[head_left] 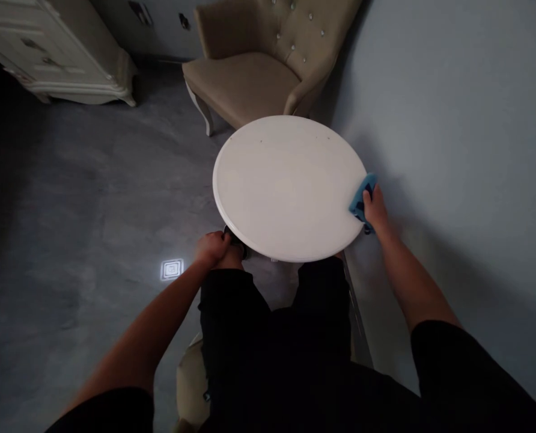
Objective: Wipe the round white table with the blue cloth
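Observation:
A round white table [290, 186] stands in front of my knees, with a few tiny dark specks near its far side. My right hand [376, 210] grips a blue cloth [362, 192] with dark patches. It presses the cloth over the table's right rim, so part lies on the top and part hangs at the edge. Just off the near-left rim, my left hand [213, 248] is closed beside my knee. Something dark shows by its fingertips; whether the hand holds it I cannot tell.
Beyond the table is a beige tufted armchair [250, 81]. A pale wall [466, 132] runs close along the right. At the upper left stands a white cabinet [70, 48]. A lit square mark [172, 270] shows on the grey floor [92, 198]. Part of a beige seat [191, 385] is below me.

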`<action>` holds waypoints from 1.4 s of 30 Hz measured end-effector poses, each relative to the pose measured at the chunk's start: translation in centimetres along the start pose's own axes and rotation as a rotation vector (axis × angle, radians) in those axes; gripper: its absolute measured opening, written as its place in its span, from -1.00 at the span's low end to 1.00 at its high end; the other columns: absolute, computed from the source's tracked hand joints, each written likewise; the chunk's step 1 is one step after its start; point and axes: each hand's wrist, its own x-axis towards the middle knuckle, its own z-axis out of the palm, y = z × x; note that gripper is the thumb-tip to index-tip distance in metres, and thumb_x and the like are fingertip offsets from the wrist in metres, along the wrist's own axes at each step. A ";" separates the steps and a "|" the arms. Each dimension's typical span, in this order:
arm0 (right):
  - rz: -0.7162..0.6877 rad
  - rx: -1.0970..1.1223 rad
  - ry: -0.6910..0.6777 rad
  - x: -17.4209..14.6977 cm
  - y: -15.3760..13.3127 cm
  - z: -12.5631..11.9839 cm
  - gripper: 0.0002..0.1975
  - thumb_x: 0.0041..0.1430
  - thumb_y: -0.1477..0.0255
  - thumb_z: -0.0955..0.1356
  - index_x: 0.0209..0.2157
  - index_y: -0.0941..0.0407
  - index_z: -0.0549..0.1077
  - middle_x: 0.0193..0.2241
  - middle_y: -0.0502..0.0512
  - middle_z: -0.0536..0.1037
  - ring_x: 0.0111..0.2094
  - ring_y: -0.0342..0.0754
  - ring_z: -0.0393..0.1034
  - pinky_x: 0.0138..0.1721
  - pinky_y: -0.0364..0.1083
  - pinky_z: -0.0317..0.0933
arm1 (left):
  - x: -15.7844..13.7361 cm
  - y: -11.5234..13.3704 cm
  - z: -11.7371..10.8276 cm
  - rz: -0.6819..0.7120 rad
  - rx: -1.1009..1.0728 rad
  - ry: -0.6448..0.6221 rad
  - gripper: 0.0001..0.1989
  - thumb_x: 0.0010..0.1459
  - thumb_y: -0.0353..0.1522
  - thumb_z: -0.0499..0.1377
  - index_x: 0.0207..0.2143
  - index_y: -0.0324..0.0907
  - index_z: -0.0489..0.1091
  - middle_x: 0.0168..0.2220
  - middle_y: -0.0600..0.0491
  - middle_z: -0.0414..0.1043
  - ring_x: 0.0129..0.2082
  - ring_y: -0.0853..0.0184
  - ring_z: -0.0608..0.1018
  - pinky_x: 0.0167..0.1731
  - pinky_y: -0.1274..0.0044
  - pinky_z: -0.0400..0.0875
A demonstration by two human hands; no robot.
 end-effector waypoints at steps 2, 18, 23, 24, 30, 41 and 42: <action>0.039 0.055 0.044 -5.8 -0.2 0.9 -0.11 0.61 -0.01 -0.03 0.63 0.37 0.04 0.61 0.65 0.04 0.64 0.29 -0.03 0.57 0.32 0.05 | -0.3 0.3 0.0 -0.006 -0.002 0.001 -0.38 0.51 -0.07 -0.09 0.00 -0.20 0.71 0.11 -0.31 0.70 0.08 -0.12 0.70 0.02 0.25 0.57; -0.715 -0.110 -0.261 -23.5 -28.1 3.0 -0.30 0.47 -0.08 0.24 0.58 -0.53 0.16 0.61 -0.30 0.10 0.67 0.35 -0.14 0.60 0.56 -0.10 | -1.7 -1.5 1.0 -0.006 -0.119 0.064 -0.41 0.54 -0.10 -0.06 0.02 -0.18 0.73 0.10 -0.27 0.71 0.06 0.01 0.71 0.05 0.33 0.54; -0.913 -0.053 -0.275 -17.7 -38.7 4.7 -0.37 0.45 0.05 0.30 0.51 -0.44 0.37 0.61 -0.28 0.08 0.67 0.36 -0.08 0.57 0.54 -0.08 | -1.9 -3.0 0.9 -0.030 -0.145 0.046 -0.43 0.55 -0.13 -0.06 0.02 -0.19 0.72 0.08 -0.27 0.71 0.07 0.01 0.72 0.04 0.35 0.53; -0.925 -0.049 -0.292 -16.2 -40.7 5.2 -0.40 0.45 0.07 0.31 0.46 -0.39 0.45 0.61 -0.29 0.08 0.68 0.33 -0.11 0.59 0.51 -0.12 | -1.9 -3.2 0.8 -0.034 -0.153 0.041 -0.43 0.56 -0.11 -0.06 0.03 -0.19 0.72 0.08 -0.27 0.71 0.08 0.00 0.72 0.03 0.36 0.53; -0.898 0.002 -0.370 -4.5 -50.1 8.7 -0.51 0.46 0.09 0.33 0.18 0.04 0.69 0.56 -0.07 0.35 0.66 0.33 -0.17 0.61 0.49 -0.35 | -1.4 -3.4 0.1 -0.044 -0.121 0.021 -0.48 0.55 -0.17 -0.03 -0.07 -0.17 0.71 0.04 -0.22 0.73 0.06 0.04 0.72 0.04 0.38 0.53; -0.465 0.112 -0.280 24.1 -46.6 13.8 -0.24 0.58 -0.05 0.14 0.42 0.19 0.48 0.53 0.35 0.34 0.61 0.62 -0.17 0.44 0.81 -0.60 | 1.0 -2.8 -0.9 -0.057 -0.087 -0.058 -0.52 0.55 -0.15 -0.03 -0.21 -0.10 0.64 -0.04 -0.15 0.73 -0.01 0.05 0.72 -0.02 0.35 0.49; -0.417 0.095 -0.269 26.3 -44.8 13.6 -0.22 0.58 -0.06 0.13 0.44 0.21 0.46 0.52 0.39 0.34 0.60 0.64 -0.14 0.44 0.81 -0.57 | 1.2 -2.7 -0.9 -0.058 -0.083 -0.059 -0.52 0.56 -0.15 -0.03 -0.22 -0.09 0.63 -0.05 -0.14 0.73 -0.01 0.05 0.71 -0.03 0.35 0.48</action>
